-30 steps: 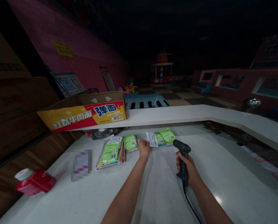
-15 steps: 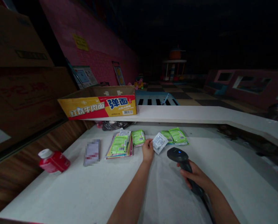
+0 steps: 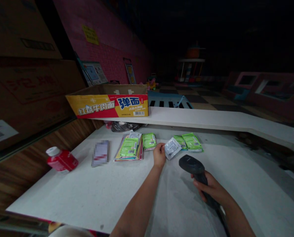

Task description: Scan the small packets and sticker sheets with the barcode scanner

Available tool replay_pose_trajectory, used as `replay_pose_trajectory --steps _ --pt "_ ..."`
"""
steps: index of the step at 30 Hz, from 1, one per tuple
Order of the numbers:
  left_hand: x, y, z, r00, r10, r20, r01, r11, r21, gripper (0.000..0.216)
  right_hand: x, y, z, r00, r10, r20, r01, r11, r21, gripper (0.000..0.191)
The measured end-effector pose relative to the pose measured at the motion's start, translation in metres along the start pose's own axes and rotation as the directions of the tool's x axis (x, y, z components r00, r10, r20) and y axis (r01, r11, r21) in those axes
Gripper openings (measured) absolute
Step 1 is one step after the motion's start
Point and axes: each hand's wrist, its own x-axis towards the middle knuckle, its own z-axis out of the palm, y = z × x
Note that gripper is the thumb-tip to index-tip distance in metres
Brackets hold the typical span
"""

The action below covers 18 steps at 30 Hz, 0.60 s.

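Pinched in my left hand is a silvery-white printed packet, tilted over the white tabletop. My right hand is wrapped around the handle of a black barcode scanner, whose head points left toward the packet. Behind the packet lie two overlapping green packets. One more green packet rests left of my left hand, beside a stack of colourful flat packets with a green one on top.
A red bottle with a white cap lies at the left, near a blurred flat rectangular item. An open yellow-and-red carton stands on the raised white ledge. Large brown boxes are stacked far left.
The camera view has shifted, so the table's front edge shows more at lower left. The blue light on the scanner is no longer visible. Both hands keep their holds.
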Motion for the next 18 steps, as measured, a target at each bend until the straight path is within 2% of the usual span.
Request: replay_pose_trajectory --steps 6,13,16,18 --pt "0.0 0.002 -0.001 1.0 -0.016 0.014 0.016 1.0 0.009 0.018 0.008 -0.002 0.009 0.986 -0.003 -0.166 0.033 0.984 0.174 0.05" --pt "0.001 0.001 -0.001 0.999 -0.035 0.0 0.035 0.999 -0.004 0.016 0.025 0.001 0.014 0.929 0.029 -0.368 0.143 0.891 0.431 0.05" --pt "-0.005 -0.002 -0.002 0.998 -0.069 0.0 0.069 0.994 -0.09 0.014 0.028 0.007 0.011 0.918 0.029 -0.396 0.177 0.863 0.473 0.049" --pt "-0.011 -0.005 -0.002 0.989 -0.145 -0.024 0.137 0.97 -0.2 0.019 0.029 0.011 0.009 0.916 0.032 -0.401 0.183 0.855 0.485 0.048"
